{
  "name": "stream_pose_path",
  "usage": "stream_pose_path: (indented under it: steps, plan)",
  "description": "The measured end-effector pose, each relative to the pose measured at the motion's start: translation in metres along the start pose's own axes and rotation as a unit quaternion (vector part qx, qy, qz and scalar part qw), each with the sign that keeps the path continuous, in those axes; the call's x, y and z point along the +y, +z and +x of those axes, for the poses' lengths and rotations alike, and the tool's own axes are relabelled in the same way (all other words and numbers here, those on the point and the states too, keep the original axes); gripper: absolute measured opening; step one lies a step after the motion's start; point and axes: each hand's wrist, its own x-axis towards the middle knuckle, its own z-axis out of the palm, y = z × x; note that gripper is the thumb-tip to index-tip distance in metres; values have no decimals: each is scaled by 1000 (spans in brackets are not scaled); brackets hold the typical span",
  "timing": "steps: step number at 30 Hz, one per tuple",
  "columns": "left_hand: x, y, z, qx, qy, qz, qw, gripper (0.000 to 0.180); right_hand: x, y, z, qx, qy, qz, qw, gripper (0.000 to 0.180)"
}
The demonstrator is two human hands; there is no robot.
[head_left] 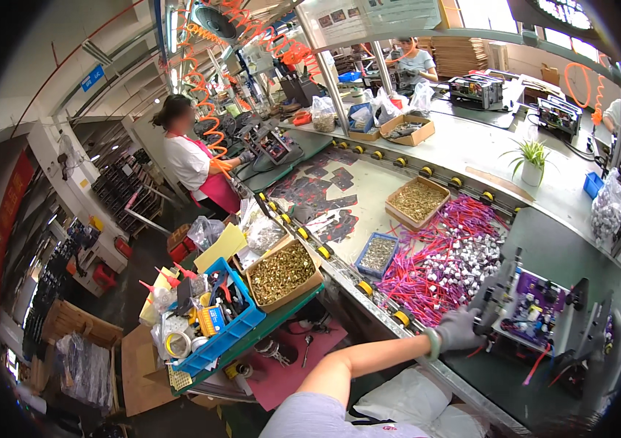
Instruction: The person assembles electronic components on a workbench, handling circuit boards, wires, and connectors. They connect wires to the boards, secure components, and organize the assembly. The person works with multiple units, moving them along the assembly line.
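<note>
My left hand [460, 332], in a grey glove, reaches in from the lower edge with a pale bangle at the wrist. Its fingers close on the dark end panel of an open electronic unit [537, 310]. That unit lies on a dark green mat [551, 244] at the right, showing a purple circuit board [540, 306] crowded with parts. Red wires [537, 365] stick out of its near side. Beside the hand spreads a heap of pink and purple wires with white connectors [445, 266]. My right hand cannot be made out; the unit's far right side is blurred and dark.
Small brass-coloured parts fill two cardboard boxes [319, 281] [392, 215]. A blue tray [360, 264] holds small metal parts. A blue crate [252, 321] of tools and tape stands left. A roller rail [365, 290] borders the bench. Two co-workers [197, 157] [416, 62] stand beyond; orange coiled hoses [208, 95] hang overhead.
</note>
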Motion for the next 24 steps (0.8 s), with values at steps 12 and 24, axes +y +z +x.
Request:
stream_pose_path:
  steps: [12,24]
  plan:
    - [38,33,12,15,77,-52,996,70,4,39,18,-104,45,62,992,58]
    - [-1,70,59,90,216,-132,963,51,-7,51,106,-274,106,42,955,45]
